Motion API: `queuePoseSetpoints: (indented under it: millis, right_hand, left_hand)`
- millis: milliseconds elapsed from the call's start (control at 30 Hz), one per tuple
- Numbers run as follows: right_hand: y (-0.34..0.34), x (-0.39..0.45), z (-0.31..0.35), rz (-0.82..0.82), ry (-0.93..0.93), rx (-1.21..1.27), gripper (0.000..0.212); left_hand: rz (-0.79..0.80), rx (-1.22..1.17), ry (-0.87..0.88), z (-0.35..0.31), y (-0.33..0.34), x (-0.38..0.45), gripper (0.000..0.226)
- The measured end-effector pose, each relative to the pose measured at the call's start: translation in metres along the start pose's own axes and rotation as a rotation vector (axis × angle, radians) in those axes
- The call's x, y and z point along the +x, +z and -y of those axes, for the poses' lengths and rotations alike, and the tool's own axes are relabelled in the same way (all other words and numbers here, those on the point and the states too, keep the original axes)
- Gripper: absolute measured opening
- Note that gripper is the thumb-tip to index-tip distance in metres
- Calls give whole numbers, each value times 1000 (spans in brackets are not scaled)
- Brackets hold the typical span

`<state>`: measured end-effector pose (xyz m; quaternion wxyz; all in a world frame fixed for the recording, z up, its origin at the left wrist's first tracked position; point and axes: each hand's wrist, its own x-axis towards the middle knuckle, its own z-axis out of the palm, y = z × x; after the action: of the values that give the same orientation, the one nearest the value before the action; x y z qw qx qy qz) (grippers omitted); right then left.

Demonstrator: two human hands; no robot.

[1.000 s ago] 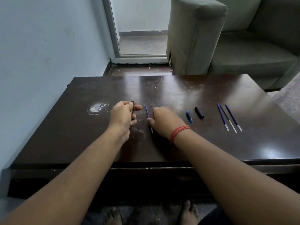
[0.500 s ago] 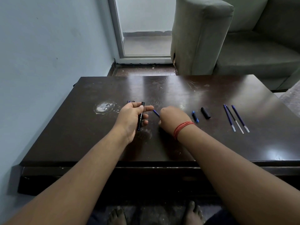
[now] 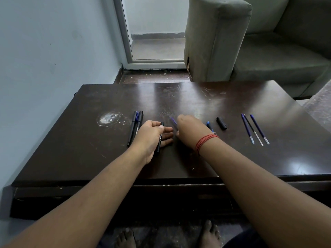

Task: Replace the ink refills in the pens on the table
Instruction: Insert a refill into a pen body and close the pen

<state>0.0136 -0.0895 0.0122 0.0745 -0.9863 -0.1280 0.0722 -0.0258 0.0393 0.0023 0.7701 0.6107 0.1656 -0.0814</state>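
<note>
Refill (image 3: 173, 121), thin and blue, sits just left of centre in the frame, pinched in the grip of the right hand (image 3: 190, 132); only its far end pokes out past the knuckles, so how the fingers close on it is hidden. It looks a light, narrow plastic tube, likely to flex or kink if pushed off-axis, so it is best held near the end going in and fed straight. The left hand (image 3: 152, 135) has its grip closed round a black pen barrel (image 3: 160, 136), thumb on top and fingers underneath, the open end pointing up-frame toward the refill; the two are near but apart. The barrel seems stiff, smooth and light, and a hold round its middle should steady it well enough for threading. Left of that hand, a few assembled pens (image 3: 136, 126) lie side by side on the dark table (image 3: 232, 158). Right of centre lie a small blue tip piece (image 3: 209, 126) and a black cap (image 3: 221, 123), both small enough to roll or get lost. At the right of the frame three spare refills (image 3: 254, 128) lie close together, well apart from the hands.
</note>
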Motion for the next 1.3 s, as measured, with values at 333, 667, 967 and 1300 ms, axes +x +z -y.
queuePoseSetpoints:
  millis: [333, 667, 967, 1300]
  right_hand:
    - [-32, -6, -24, -203, 167, 1027, 10]
    - [-28, -12, -36, -240, 304, 1721, 15]
    - [-27, -9, -40, -316, 275, 1528, 11]
    - [-27, -11, -43, -276, 220, 1444, 9]
  left_hand:
    - [96, -5, 55, 1, 6, -7, 10]
    - [214, 48, 125, 6, 15, -13, 10]
    - [206, 82, 138, 5, 13, -12, 11]
    - [216, 208, 194, 2, 11, -14, 13]
